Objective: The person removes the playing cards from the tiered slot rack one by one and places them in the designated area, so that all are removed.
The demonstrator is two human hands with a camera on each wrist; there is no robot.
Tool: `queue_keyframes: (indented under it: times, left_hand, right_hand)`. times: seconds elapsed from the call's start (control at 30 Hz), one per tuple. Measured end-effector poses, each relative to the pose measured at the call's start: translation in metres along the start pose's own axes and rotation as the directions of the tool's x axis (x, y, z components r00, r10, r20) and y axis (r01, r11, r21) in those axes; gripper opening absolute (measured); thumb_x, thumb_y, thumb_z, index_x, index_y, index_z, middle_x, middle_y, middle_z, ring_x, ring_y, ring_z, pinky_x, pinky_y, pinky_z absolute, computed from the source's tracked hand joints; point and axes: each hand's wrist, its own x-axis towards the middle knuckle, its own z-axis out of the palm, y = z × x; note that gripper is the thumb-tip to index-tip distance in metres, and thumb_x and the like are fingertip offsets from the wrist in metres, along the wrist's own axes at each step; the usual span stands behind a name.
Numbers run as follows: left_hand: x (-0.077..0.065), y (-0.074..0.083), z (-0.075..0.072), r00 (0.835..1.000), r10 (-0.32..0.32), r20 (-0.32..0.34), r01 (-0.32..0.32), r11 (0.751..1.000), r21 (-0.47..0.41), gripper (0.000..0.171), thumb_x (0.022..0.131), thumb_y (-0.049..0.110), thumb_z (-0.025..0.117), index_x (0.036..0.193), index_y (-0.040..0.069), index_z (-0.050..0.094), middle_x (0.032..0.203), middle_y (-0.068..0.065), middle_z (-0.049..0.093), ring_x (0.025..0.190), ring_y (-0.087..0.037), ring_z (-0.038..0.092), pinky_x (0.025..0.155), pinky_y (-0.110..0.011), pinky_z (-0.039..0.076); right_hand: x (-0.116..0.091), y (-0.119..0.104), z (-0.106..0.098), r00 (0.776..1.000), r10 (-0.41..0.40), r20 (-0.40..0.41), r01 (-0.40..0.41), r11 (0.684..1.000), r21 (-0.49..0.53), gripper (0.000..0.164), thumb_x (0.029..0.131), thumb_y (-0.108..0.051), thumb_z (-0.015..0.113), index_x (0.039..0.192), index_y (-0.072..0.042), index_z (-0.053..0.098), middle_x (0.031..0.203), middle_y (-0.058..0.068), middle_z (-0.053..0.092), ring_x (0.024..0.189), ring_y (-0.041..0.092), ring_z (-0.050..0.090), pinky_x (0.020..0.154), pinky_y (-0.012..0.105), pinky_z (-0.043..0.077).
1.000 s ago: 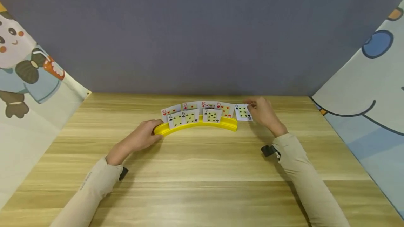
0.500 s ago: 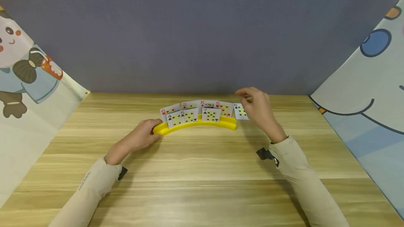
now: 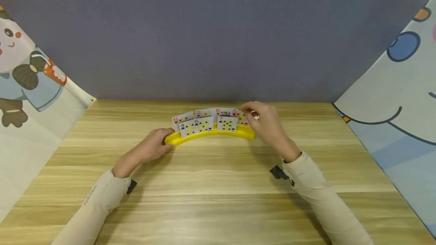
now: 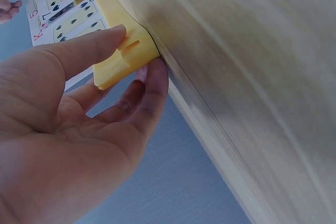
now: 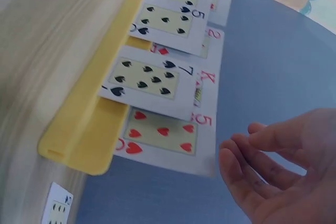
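My left hand [image 3: 154,144] grips the left end of a curved yellow card holder [image 3: 211,134], thumb on one side and fingers on the other in the left wrist view. In the front row stand a four of spades [image 3: 186,128], a five of spades [image 3: 203,124] and a seven of spades [image 3: 227,123]. Behind them are a red six [image 3: 181,119], a two of diamonds [image 3: 204,113], a red king [image 3: 219,111] and a five of hearts [image 5: 163,132]. My right hand [image 5: 299,161], loosely bent and holding nothing, hovers just off the five of hearts' top edge.
A six of spades [image 5: 56,213] lies on the wooden table [image 3: 211,199] beyond the holder's right end, mostly hidden by my right hand in the head view. A grey partition [image 3: 218,41] rises behind the table. Cartoon-printed panels [image 3: 391,116] stand at both sides.
My right hand has let go of the six of spades, lifted, and moved left to the five of hearts at the holder's right end. My left hand has kept its grip on the holder.
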Motion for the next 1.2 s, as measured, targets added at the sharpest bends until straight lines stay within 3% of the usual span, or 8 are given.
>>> queue_keyframes:
  times: [0.23, 0.33, 0.47, 0.6, 0.97, 1.2]
  left_hand:
    - [0.001, 0.0, 0.0, 1.0, 0.008, -0.003, -0.008, 1.0, 0.0, 0.026, 0.089, 0.002, 0.071, 0.113, -0.004, 0.063, 0.102, -0.016, 0.066, 0.076, -0.019, 0.052, 0.064, -0.032, 0.045]
    - [0.002, 0.0, 0.001, 1.0, 0.016, -0.003, -0.016, 1.0, -0.001, 0.026, 0.089, 0.001, 0.071, 0.113, -0.004, 0.063, 0.102, -0.016, 0.066, 0.076, -0.019, 0.052, 0.064, -0.032, 0.045]
    - [0.004, 0.001, 0.002, 1.0, 0.027, 0.004, -0.027, 1.0, -0.004, 0.026, 0.09, 0.002, 0.071, 0.114, -0.005, 0.062, 0.104, -0.018, 0.066, 0.076, -0.019, 0.053, 0.065, -0.032, 0.045]
    - [0.001, -0.002, 0.003, 1.0, 0.008, 0.011, -0.008, 1.0, 0.008, 0.027, 0.09, 0.002, 0.071, 0.114, -0.004, 0.062, 0.104, -0.017, 0.066, 0.076, -0.019, 0.053, 0.064, -0.031, 0.045]
    - [0.002, -0.004, 0.003, 1.0, 0.001, -0.009, -0.001, 1.0, 0.009, 0.028, 0.089, 0.003, 0.072, 0.114, -0.004, 0.063, 0.104, -0.016, 0.066, 0.077, -0.019, 0.054, 0.065, -0.031, 0.046]
    - [0.001, -0.003, 0.002, 1.0, -0.001, -0.003, 0.001, 1.0, 0.009, 0.027, 0.089, 0.002, 0.072, 0.114, -0.004, 0.063, 0.104, -0.018, 0.067, 0.077, -0.02, 0.054, 0.066, -0.032, 0.046]
  right_hand:
    - [-0.004, -0.002, 0.013, 0.993, 0.003, 0.116, 0.0, 1.0, -0.027, 0.019, 0.091, 0.008, 0.063, 0.104, 0.001, 0.075, 0.103, 0.013, 0.073, 0.084, 0.022, 0.069, 0.072, 0.036, 0.057]
    - [-0.007, -0.001, 0.016, 0.989, 0.014, 0.149, -0.006, 0.999, -0.053, 0.021, 0.09, 0.007, 0.063, 0.105, -0.001, 0.075, 0.111, 0.014, 0.072, 0.092, 0.024, 0.068, 0.076, 0.038, 0.056]
    - [-0.011, -0.001, 0.021, 0.99, 0.02, 0.138, -0.011, 0.997, -0.071, 0.021, 0.089, 0.008, 0.065, 0.105, -0.001, 0.075, 0.117, 0.015, 0.07, 0.106, 0.029, 0.065, 0.085, 0.043, 0.054]
    - [-0.012, -0.004, 0.026, 0.99, 0.014, 0.139, -0.004, 0.997, -0.074, 0.021, 0.089, 0.007, 0.064, 0.107, -0.001, 0.074, 0.119, 0.015, 0.068, 0.109, 0.029, 0.063, 0.084, 0.041, 0.055]
    - [-0.008, 0.0, 0.031, 0.975, 0.05, 0.216, -0.014, 0.986, -0.165, 0.017, 0.088, 0.005, 0.067, 0.101, -0.002, 0.077, 0.113, 0.013, 0.072, 0.11, 0.029, 0.06, 0.091, 0.043, 0.052]
    - [-0.012, 0.008, 0.037, 0.963, 0.05, 0.264, -0.023, 0.994, -0.106, 0.021, 0.087, 0.009, 0.065, 0.103, 0.001, 0.076, 0.108, 0.015, 0.073, 0.102, 0.028, 0.068, 0.084, 0.036, 0.056]
